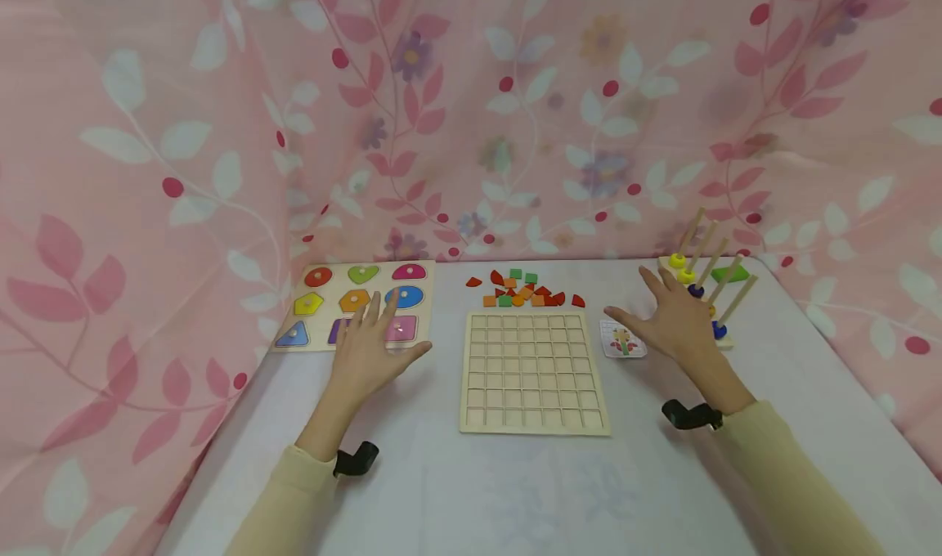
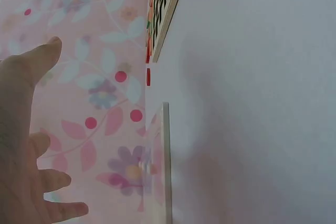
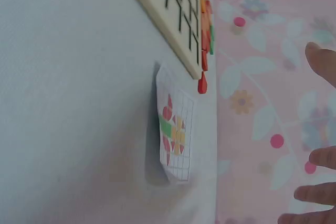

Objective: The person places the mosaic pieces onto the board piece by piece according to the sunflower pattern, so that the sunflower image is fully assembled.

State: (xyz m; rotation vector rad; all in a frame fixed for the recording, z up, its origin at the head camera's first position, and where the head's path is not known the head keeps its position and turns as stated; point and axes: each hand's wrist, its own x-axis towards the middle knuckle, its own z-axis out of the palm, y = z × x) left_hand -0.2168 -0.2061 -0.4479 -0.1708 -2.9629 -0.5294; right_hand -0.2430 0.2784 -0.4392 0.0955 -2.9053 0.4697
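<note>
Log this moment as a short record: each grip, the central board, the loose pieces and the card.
Left grip: raised by the shape puzzle, fingers spread, holding nothing
Right grip: raised by the peg stand, fingers apart, holding nothing
Grid board: flat on the white table
Loose pieces: red, orange and green, beyond the board's far edge
Pattern card: right of the board

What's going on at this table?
Someone has their arms out over the table but isn't holding anything. The left hand is raised, open, by the puzzle; the right hand is raised, open, by the card and peg stand. Between them lies a grid board, with loose pieces scattered along its far edge.
</note>
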